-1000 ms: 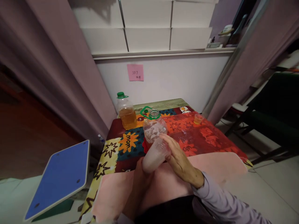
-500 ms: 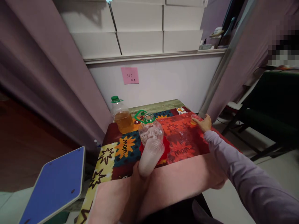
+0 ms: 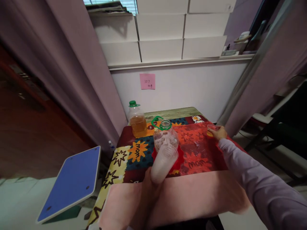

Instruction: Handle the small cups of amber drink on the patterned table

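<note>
My left hand (image 3: pixel 147 188) holds a clear plastic cup (image 3: pixel 163 161) of pale pinkish-white stuff, tilted toward an open clear jar (image 3: pixel 165 136) with a green-ringed neck. The jar stands on a red mat and holds similar pale contents. My right hand (image 3: pixel 218 133), on a lilac sleeve, reaches to the table's far right and grips a small clear cup of orange liquid (image 3: pixel 211 129). A bottle of amber liquid with a green cap (image 3: pixel 136 117) stands at the back left of the table.
The table (image 3: pixel 172 113) carries a bright comic-print cloth, with a pink cloth over its near edge. A blue board (image 3: pixel 70 182) leans at the left. Curtains hang on both sides. A pink note (image 3: pixel 147 81) is stuck on the wall. Dark chair frames stand at the right.
My right hand left the big cup, reached right and closed around the small orange cup. The left hand keeps the big cup tilted at the jar. The view shifted slightly.
</note>
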Demonstrator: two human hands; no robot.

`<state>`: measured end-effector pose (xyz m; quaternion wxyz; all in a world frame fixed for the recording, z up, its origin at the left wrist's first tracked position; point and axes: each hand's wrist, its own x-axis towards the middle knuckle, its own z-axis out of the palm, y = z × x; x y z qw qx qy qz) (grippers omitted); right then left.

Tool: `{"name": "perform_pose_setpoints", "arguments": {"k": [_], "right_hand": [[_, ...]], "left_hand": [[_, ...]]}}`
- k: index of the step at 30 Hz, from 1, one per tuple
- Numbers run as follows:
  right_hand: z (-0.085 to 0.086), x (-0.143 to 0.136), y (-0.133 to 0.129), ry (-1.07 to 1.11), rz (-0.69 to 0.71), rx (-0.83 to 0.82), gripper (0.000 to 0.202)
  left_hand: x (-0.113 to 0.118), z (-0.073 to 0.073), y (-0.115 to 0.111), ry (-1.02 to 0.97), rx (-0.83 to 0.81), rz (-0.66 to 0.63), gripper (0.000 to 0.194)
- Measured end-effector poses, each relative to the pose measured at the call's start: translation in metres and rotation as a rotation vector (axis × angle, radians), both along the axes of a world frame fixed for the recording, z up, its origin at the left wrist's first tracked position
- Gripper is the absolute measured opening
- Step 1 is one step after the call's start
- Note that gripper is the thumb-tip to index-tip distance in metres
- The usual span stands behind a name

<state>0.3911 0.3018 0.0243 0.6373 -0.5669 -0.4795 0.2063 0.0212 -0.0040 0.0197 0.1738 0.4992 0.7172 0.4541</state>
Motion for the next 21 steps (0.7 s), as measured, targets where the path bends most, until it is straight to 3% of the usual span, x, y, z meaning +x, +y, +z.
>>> {"name": "perform_pose_setpoints", "arguments": {"k": [3, 5, 8, 12, 15, 18, 21], "right_hand": [[0.007, -0.021, 0.000, 0.048, 0.050, 0.019, 0.067], [0.025, -0.044, -0.005, 0.110, 0.134, 0.011, 0.072], [0.074, -0.081, -0.023, 0.229, 0.387, -0.017, 0.082], [0.149, -0.124, -0.058, 0.166, 0.704, -0.011, 0.075], [0.187, -0.147, -0.080, 0.086, 0.853, 0.000, 0.070], [0.201, -0.162, -0.091, 0.000, 0.928, 0.020, 0.072], [0.203, -0.170, -0.093, -0.099, 0.939, 0.076, 0.073]], "left_hand": [[-0.004, -0.002, 0.002, -0.041, 0.013, -0.044, 0.042], [-0.008, -0.004, 0.004, -0.061, 0.022, -0.074, 0.041], [-0.013, -0.007, 0.008, -0.086, 0.040, -0.109, 0.039], [-0.018, -0.007, 0.010, -0.119, 0.082, -0.135, 0.032], [-0.019, -0.004, 0.010, -0.126, 0.107, -0.137, 0.030], [-0.019, -0.004, 0.010, -0.115, 0.127, -0.134, 0.032], [-0.019, -0.011, 0.009, -0.108, 0.132, -0.121, 0.037]]}}
